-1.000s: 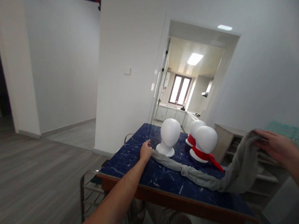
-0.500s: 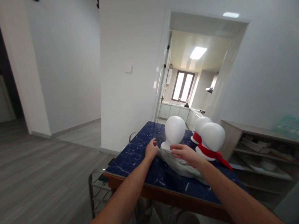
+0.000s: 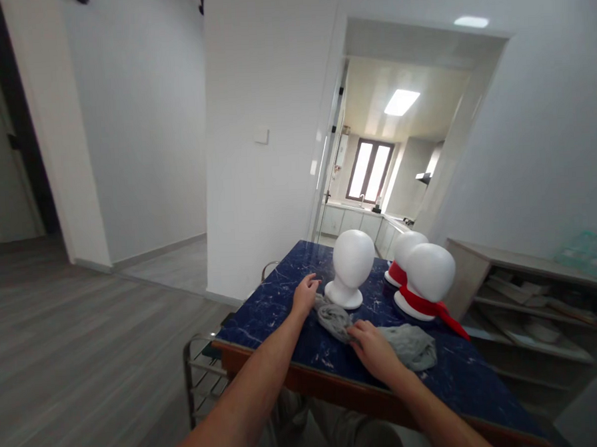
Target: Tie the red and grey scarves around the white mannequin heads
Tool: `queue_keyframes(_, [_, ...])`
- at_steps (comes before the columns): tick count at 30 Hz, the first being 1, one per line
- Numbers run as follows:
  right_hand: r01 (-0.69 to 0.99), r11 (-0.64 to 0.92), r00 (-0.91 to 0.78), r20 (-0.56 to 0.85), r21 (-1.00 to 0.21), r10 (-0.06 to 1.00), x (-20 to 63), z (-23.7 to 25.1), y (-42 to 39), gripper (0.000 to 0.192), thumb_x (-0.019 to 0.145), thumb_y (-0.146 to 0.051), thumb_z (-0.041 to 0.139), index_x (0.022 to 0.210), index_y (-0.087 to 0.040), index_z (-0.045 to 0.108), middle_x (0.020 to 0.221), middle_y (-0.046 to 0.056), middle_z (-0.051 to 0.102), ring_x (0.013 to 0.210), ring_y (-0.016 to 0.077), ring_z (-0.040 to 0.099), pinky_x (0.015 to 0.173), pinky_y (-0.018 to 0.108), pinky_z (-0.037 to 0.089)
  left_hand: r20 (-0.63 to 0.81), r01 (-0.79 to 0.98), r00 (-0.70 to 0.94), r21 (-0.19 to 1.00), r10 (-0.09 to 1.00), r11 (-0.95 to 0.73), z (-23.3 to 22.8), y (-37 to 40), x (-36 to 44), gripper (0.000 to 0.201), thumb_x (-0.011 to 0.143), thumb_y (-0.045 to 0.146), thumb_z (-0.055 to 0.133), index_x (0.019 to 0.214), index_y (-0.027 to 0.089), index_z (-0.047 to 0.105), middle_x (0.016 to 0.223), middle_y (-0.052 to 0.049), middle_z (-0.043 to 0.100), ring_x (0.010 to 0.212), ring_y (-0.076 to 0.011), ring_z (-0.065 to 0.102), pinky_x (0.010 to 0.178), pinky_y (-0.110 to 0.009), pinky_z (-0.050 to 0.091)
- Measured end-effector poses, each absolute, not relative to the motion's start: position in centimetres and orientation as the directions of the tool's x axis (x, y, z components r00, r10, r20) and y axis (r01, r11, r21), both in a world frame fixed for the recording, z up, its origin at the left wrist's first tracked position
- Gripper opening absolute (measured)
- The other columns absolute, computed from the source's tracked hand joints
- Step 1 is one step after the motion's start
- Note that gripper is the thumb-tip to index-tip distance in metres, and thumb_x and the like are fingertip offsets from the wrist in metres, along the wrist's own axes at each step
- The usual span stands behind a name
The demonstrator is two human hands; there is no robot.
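One grey scarf (image 3: pixel 384 336) lies bunched on the blue table (image 3: pixel 277 304), before the bare mannequin head (image 3: pixel 351 266); its ends are pinched by the left hand (image 3: pixel 306 295) and right hand (image 3: pixel 372 348), fingers curled

Item: grey scarf (image 3: pixel 384 336) | Condition: crumpled, bunched in loose folds, thin soft fabric | Pose: lying flat in an elongated heap | Location: on the blue marbled table (image 3: pixel 277 304), just before the bare white mannequin head (image 3: pixel 353 264)

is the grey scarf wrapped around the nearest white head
No, the grey scarf lies bunched on the blue table in front of the bare white head, under both hands.
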State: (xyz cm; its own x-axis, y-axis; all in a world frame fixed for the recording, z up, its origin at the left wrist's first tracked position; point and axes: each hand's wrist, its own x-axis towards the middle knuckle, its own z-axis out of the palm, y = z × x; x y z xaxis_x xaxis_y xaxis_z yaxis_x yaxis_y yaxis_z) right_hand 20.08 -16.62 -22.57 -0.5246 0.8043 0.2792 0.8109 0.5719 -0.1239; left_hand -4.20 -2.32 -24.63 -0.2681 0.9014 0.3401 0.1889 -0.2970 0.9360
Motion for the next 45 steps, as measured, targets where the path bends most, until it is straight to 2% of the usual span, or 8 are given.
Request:
queue_keyframes(9, [0.767,0.588,-0.497,0.339,-0.259,0.798,22.2,-20.2,-17.3,0.053,0.107,-0.05,0.05,0.153,-0.024,0.06,0.141,0.011,0.069,0.13,0.028,0.062,0.113,0.042,0.041,0.321,0.127,-0.247,0.946,0.914,-0.298,-24.7,-2.3,-4.5,0.042,0.096,0.027,0.062,0.136,0.016,0.068,0.113,-0.012,0.082,0.119,-0.026,0.074,0.111,-0.038,0.05])
queue_keyframes(12, [0.816,0.504,-0.429,0.286,-0.285,0.857,27.2,-19.4,-14.5,0.05,0.108,-0.054,0.042,0.122,-0.024,0.079,0.125,0.009,0.077,0.121,0.0292,0.066,0.109,0.044,0.042,0.324,0.188,-0.213,0.939,0.922,-0.287,-24.8,-2.2,-4.5,0.041,0.095,0.028,0.062,0.134,0.017,0.068,0.112,-0.011,0.083,0.118,-0.0245,0.074,0.106,-0.035,0.052])
queue_keyframes(15, [0.854,0.363,-0.303,0.21,-0.373,0.93,31.9,-20.1,-12.2,0.064,0.105,-0.063,0.038,0.081,-0.02,0.079,0.086,0.01,0.078,0.081,0.0254,0.069,0.08,0.037,0.047,0.304,0.267,-0.183,0.931,0.935,-0.25,-24.7,-2.3,-4.4,0.032,0.097,0.029,0.057,0.123,0.018,0.072,0.099,-0.009,0.083,0.098,-0.023,0.079,0.09,-0.032,0.057])
queue_keyframes(19, [0.743,0.26,-0.072,0.312,-0.617,0.947,35.2,-22.1,-11.0,0.065,0.099,-0.072,0.041,0.075,-0.02,0.072,0.067,0.006,0.071,0.065,0.023,0.062,0.061,0.033,0.041,0.278,0.362,-0.152,0.909,0.948,-0.208,-24.4,-2.8,-4.4,0.027,0.1,0.035,0.051,0.106,0.02,0.073,0.086,-0.005,0.08,0.067,-0.0198,0.075,0.07,-0.029,0.054])
queue_keyframes(23, [0.61,0.199,0.266,0.434,-0.767,0.861,36.2,-23.7,-10.4,0.067,0.098,-0.075,0.037,0.068,-0.022,0.065,0.07,0.009,0.072,0.068,0.0242,0.064,0.062,0.033,0.043,0.276,0.477,-0.081,0.854,0.958,-0.205,-23.9,-3.4,-4.1,0.031,0.101,0.038,0.046,0.098,0.021,0.073,0.09,-0.005,0.08,0.071,-0.0193,0.074,0.071,-0.028,0.051])
queue_keyframes(32, [0.72,-0.006,0.381,0.388,-0.694,0.839,36.4,-24.4,-9.5,0.053,0.106,-0.053,0.037,0.078,-0.023,0.071,0.082,0.008,0.076,0.075,0.0213,0.066,0.066,0.031,0.033,0.14,0.718,0.239,0.64,0.961,-0.272,-21.5,-6.5,-5.4,0.024,0.09,0.03,0.06,0.078,0.02,0.078,0.076,-0.003,0.076,0.073,-0.021,0.069,0.068,-0.029,0.045])
queue_keyframes(37, [0.738,-0.066,0.397,0.353,-0.671,0.847,36.2,-24.2,-9.6,0.052,0.107,-0.05,0.038,0.081,-0.022,0.073,0.085,0.01,0.077,0.077,0.0217,0.066,0.064,0.031,0.03,0.346,0.792,0.105,0.538,0.932,-0.289,-19.6,-5.7,-4.9,0.021,0.089,0.032,0.068,0.101,0.017,0.077,0.107,-0.013,0.078,0.101,-0.0265,0.072,0.089,-0.034,0.05])
queue_keyframes(45, [0.72,0.028,0.36,0.409,-0.693,0.839,36.4,-24.6,-9.8,0.052,0.106,-0.052,0.036,0.082,-0.022,0.071,0.086,0.009,0.077,0.079,0.0233,0.066,0.067,0.031,0.033,0.277,0.435,-0.056,0.872,0.959,-0.227,-22.2,-0.6,2.9,0.099,0.056,0.03,0.1,0.142,0.014,0.053,0.145,-0.025,0.063,0.136,-0.0364,0.061,0.112,-0.042,0.047])
